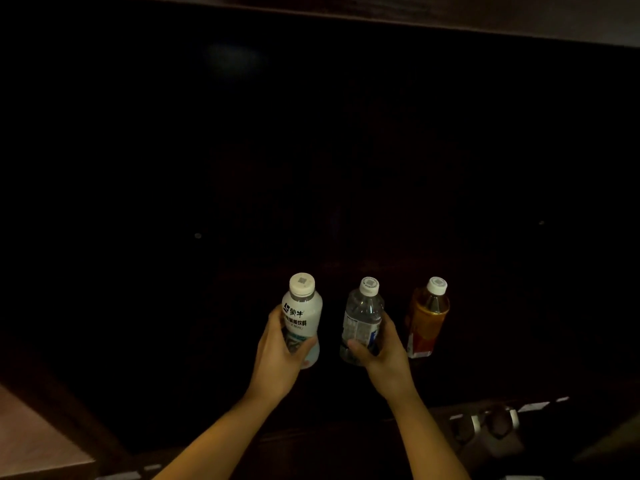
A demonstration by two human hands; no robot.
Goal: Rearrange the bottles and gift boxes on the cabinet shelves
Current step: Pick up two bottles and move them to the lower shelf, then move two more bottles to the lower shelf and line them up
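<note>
Left hand: the left hand (pixel 277 355) is wrapped around the lower half of the white milk bottle (pixel 302 317), thumb across the front of the label, fingers behind it.
Right hand: the right hand (pixel 384 355) grasps the clear water bottle (pixel 363 320) low on its body, thumb in front near the base, fingers curled round the right side.
White milk bottle: upright, white cap on top, black printing on a white label; leftmost of the three bottles.
Clear water bottle: upright, white cap, see-through body with a pale label; it stands in the middle, near the milk bottle but apart from it.
Amber drink bottle: the amber drink bottle (pixel 427 318) stands upright just to the right of the water bottle, white cap, orange-brown liquid, red and white at the foot of its label. No hand touches it.
Shelf: the three bottles are lined up in a row inside a very dark cabinet shelf (pixel 519 341); whether the two held bottles rest on the shelf or are lifted off it cannot be told in the gloom.
Cabinet front: a dark wooden edge (pixel 433 408) runs below the arms, with some pale strips and metal fittings (pixel 495 424) at lower right, too dim to make out.
Lower left: a lighter wooden surface (pixel 31 441) shows in the corner.
Gift boxes: not made out in the dark.
</note>
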